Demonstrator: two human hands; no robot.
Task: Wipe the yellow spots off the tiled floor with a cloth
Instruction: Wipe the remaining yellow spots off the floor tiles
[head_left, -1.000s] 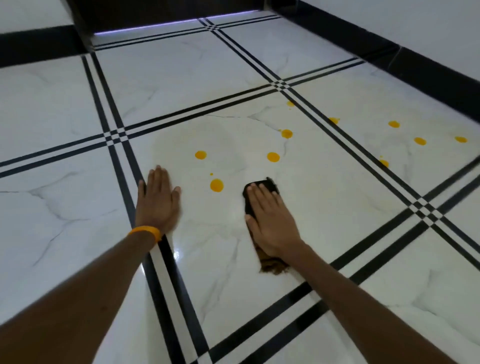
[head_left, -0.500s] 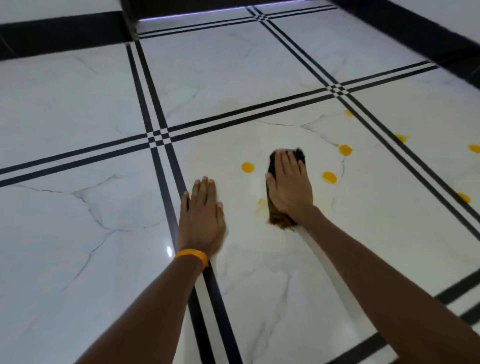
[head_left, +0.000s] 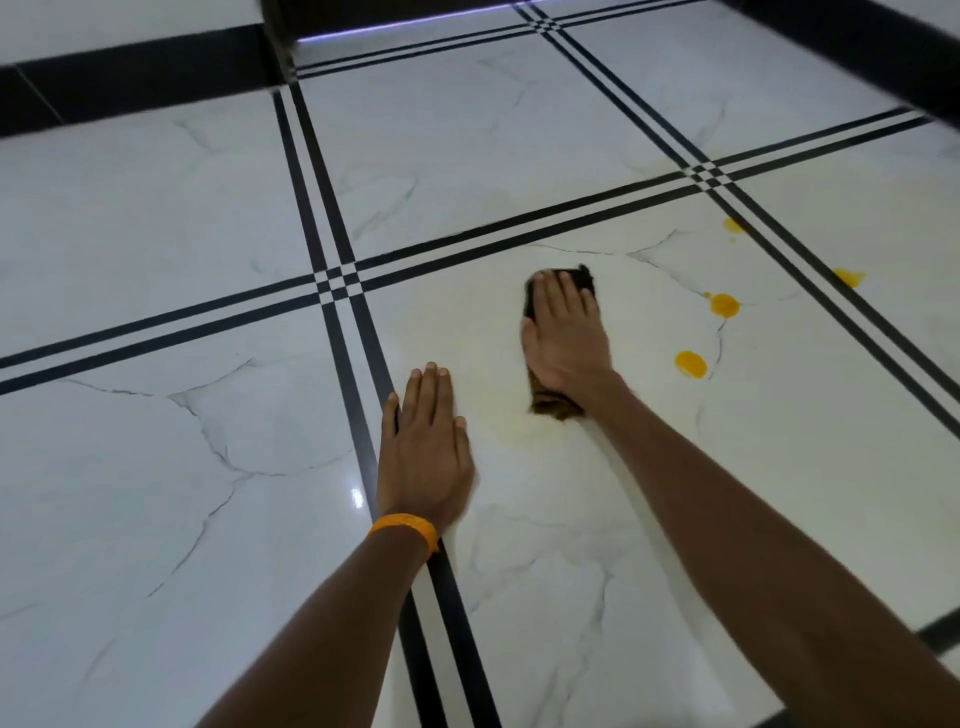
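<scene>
My right hand (head_left: 566, 338) lies flat, fingers straight, pressing a dark brown cloth (head_left: 553, 408) onto the white marble floor tile (head_left: 623, 519); the cloth shows beyond the fingertips and under the wrist. To its right are yellow spots: one (head_left: 690, 364) close by, one (head_left: 724, 305) farther up, and two more (head_left: 849, 277) (head_left: 733, 225) near the black stripe. A faint yellow smear (head_left: 519, 431) stays below the cloth. My left hand (head_left: 423, 447), with an orange wristband, rests flat on the floor beside the black stripe.
Double black stripes (head_left: 343, 283) cross between the white tiles. A black skirting (head_left: 135, 78) and white wall bound the floor at the back left, and another dark skirting (head_left: 857, 47) runs along the right. A lit gap (head_left: 405, 26) sits at the far end.
My right hand has slid the cloth forward and left across the tile, over the two nearest yellow spots, leaving a faint smear. The view has shifted left. My left hand stays planted.
</scene>
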